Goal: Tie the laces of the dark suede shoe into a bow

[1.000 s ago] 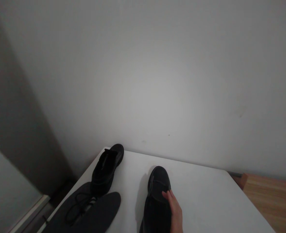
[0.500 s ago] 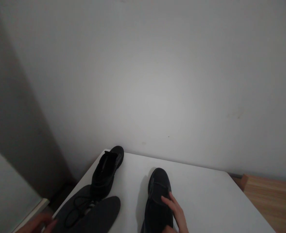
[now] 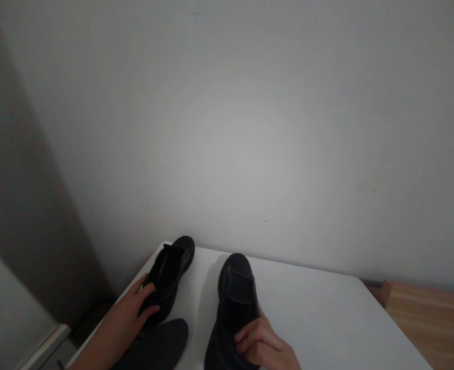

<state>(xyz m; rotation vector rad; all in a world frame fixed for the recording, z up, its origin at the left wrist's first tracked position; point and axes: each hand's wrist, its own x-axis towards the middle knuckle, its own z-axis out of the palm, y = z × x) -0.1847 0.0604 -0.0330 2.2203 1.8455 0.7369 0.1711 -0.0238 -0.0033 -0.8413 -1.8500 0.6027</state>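
Two black shoes lie on a white table, toes toward the wall. At the left shoe [image 3: 168, 267], my left hand [image 3: 128, 313] has its fingers and thumb around the heel end. Curled over the right-hand rim of the other black shoe [image 3: 236, 280] is my right hand [image 3: 265, 343], fingertips at the opening and thumb side along the outer wall. The tongue area of this shoe stands open, without visible laces. A flat dark grey insole [image 3: 165, 339] lies near the left shoe's heel, partly under my left forearm.
The white tabletop [image 3: 311, 308] meets a pale wall [image 3: 250, 128] at the back. A wooden surface [image 3: 431, 318] is beyond its right edge. To the left are a white panel edge [image 3: 49, 344] and a dark gap [image 3: 95, 313].
My left hand has come in from the lower left onto the left shoe's heel. My right hand has shifted from the right shoe's front to its opening; that shoe has moved slightly left.
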